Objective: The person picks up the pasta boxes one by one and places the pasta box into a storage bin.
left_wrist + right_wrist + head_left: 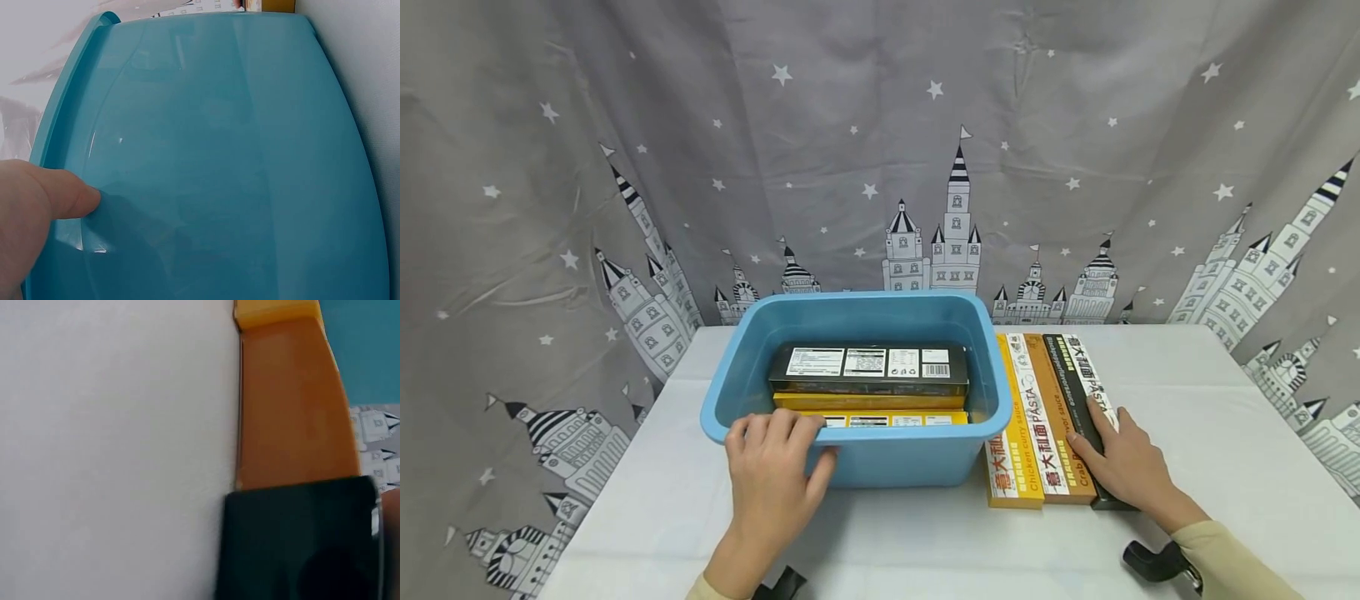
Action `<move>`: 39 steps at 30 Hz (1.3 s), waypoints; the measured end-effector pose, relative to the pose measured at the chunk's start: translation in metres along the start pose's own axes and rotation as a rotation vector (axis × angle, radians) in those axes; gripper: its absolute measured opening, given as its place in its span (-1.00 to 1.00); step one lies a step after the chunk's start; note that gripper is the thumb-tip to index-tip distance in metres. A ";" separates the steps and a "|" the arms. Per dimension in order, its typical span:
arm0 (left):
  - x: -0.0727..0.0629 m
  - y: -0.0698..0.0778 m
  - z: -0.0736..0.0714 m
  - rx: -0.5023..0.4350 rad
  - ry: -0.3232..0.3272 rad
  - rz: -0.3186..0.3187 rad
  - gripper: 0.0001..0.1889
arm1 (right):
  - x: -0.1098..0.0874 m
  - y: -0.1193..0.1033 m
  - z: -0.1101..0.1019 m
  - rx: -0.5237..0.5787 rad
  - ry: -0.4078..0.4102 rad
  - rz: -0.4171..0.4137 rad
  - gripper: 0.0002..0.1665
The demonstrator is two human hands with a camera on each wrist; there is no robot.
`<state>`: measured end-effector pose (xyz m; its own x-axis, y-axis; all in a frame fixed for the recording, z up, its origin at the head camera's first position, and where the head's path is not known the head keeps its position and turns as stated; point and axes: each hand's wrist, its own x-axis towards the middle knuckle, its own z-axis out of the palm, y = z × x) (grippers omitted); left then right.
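Note:
My left hand grips the front rim of a blue plastic tub, fingers over the edge and thumb against the outside wall. Inside the tub lie a black box with white label panels and yellow boxes. To the tub's right, several long pasta boxes lie side by side. My right hand holds the near part of the outermost one, a black pasta box, its thumb at the left edge and fingers toward the right; the fingers' far side is hidden. Its dark end shows in the right wrist view.
Left of the black box are a brown pasta box and a yellow pasta box, packed close by the tub. They lie on a white-covered table. A grey curtain with castles and stars hangs behind.

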<state>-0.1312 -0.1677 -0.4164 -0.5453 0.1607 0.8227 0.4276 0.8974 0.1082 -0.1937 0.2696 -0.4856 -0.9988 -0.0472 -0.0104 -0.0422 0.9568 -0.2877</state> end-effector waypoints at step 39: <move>-0.001 0.000 -0.001 0.000 -0.005 -0.002 -0.76 | -0.045 0.049 -0.008 -0.131 0.029 0.113 -0.03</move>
<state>-0.1299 -0.1687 -0.4170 -0.5502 0.1607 0.8194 0.4260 0.8980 0.1099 -0.1510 0.3211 -0.4913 -0.9976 0.0694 -0.0071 0.0696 0.9849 -0.1588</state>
